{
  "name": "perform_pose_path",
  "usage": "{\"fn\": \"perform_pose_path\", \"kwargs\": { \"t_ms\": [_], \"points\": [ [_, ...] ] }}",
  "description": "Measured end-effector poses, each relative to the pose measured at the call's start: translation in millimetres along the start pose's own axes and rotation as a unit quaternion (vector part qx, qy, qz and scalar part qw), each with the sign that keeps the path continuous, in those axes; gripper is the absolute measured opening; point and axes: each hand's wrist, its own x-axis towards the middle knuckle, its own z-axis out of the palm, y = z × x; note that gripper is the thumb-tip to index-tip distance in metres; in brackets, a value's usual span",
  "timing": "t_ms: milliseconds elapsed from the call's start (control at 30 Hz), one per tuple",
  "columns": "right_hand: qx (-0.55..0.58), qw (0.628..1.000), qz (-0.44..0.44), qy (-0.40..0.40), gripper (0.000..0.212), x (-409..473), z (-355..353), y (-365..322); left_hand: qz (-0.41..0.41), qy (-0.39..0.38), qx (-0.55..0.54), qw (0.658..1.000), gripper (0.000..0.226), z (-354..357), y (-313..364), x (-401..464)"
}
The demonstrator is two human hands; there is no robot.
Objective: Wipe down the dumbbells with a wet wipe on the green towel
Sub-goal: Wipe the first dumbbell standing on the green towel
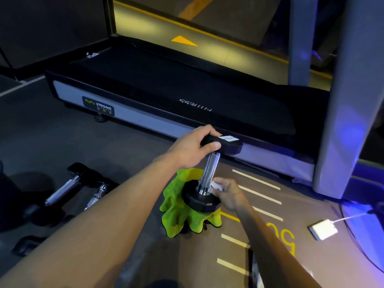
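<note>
Dumbbell (209, 173): standing on end, slightly tilted, lower head resting on the green towel (176, 213), upper head raised toward 12 o'clock.
Left hand (191, 146): gripping the upper head from 9 o'clock, fingers over the top, thumb curled against the near side.
Right hand (228, 194): closing around the wet wipe (215, 186), pressing it against the base of the knurled handle from 3 o'clock.
Green towel: lying crumpled on the floor (62, 142), spreading toward 7 o'clock from the lower head.
Other dumbbells (76, 188): lying on the floor at 9 o'clock, well apart from the towel.
Treadmill (166, 96): sitting at 12 o'clock, just behind the upper head.
White adapter (323, 229): lying at 3 o'clock with cable attached.
Obstruction: left forearm crossing the towel's left edge.
</note>
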Motion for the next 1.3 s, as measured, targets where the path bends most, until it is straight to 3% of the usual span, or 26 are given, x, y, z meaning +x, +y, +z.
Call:
{"fn": "perform_pose_path", "kwargs": {
  "t_ms": [167, 267, 333, 433, 500, 567, 733, 867, 933, 967, 1033, 1167, 1233, 1300],
  "points": [
    [-0.116, 0.992, -0.026, 0.043, 0.033, -23.7, 11.1, -18.3, -0.009, 0.005, 0.003, 1.000, 0.023, -1.2, 1.1, 2.1],
    [-0.172, 0.981, -0.022, 0.090, 0.023, -25.2, 22.8, -24.2, -0.009, -0.003, 0.001, 1.000, 0.023, -2.1, 1.4, 3.5],
    [-0.096, 0.992, -0.018, 0.080, 0.023, -20.2, 23.3, -25.4, -0.004, -0.007, -0.002, 1.000, 0.024, -1.4, 1.5, 4.2],
    [0.067, 0.998, -0.004, -0.018, 0.027, -4.0, 10.1, -25.0, 0.013, -0.019, -0.016, 1.000, 0.024, 0.4, 1.6, 5.0],
    [0.095, 0.993, 0.006, -0.064, 0.025, 2.8, 4.1, -29.8, 0.024, -0.027, -0.025, 0.999, 0.023, 2.8, 1.3, 5.7],
    [0.077, 0.995, -0.007, -0.060, 0.016, 4.1, 9.0, -35.5, 0.023, -0.029, -0.026, 0.999, 0.022, 5.2, 1.7, 6.3],
    [0.044, 0.989, 0.015, 0.141, 0.020, 2.5, 38.3, -45.2, -0.008, -0.015, -0.002, 1.000, 0.021, 2.0, 2.2, 10.9],
    [0.051, 0.952, 0.056, 0.298, 0.021, 6.7, 58.7, -49.6, -0.022, 0.008, 0.017, 1.000, 0.023, 7.8, 8.8, 9.7],
    [0.109, 0.932, 0.010, 0.346, 0.018, 10.2, 63.3, -57.8, -0.025, 0.010, 0.034, 0.999, 0.023, 11.7, 13.2, 10.1],
    [0.153, 0.923, -0.026, 0.353, 0.019, 10.2, 63.4, -63.9, -0.024, 0.010, 0.040, 0.999, 0.022, 12.9, 14.0, 11.1],
    [0.225, 0.920, -0.070, 0.314, 0.045, 4.8, 61.2, -73.6, -0.022, 0.008, 0.040, 0.999, 0.021, 12.6, 13.5, 12.7],
    [0.288, 0.932, -0.046, 0.217, 0.084, -19.8, 63.3, -73.9, -0.034, 0.014, 0.034, 0.999, 0.022, 10.6, 12.3, 14.7],
    [0.239, 0.939, -0.042, 0.242, 0.076, -24.7, 68.1, -69.2, -0.037, 0.017, 0.034, 0.999, 0.022, 10.4, 12.1, 16.8],
    [0.094, 0.949, -0.041, 0.298, 0.064, -19.8, 73.0, -63.1, -0.032, 0.018, 0.033, 0.999, 0.022, 10.7, 11.7, 18.1]
  ]
}}
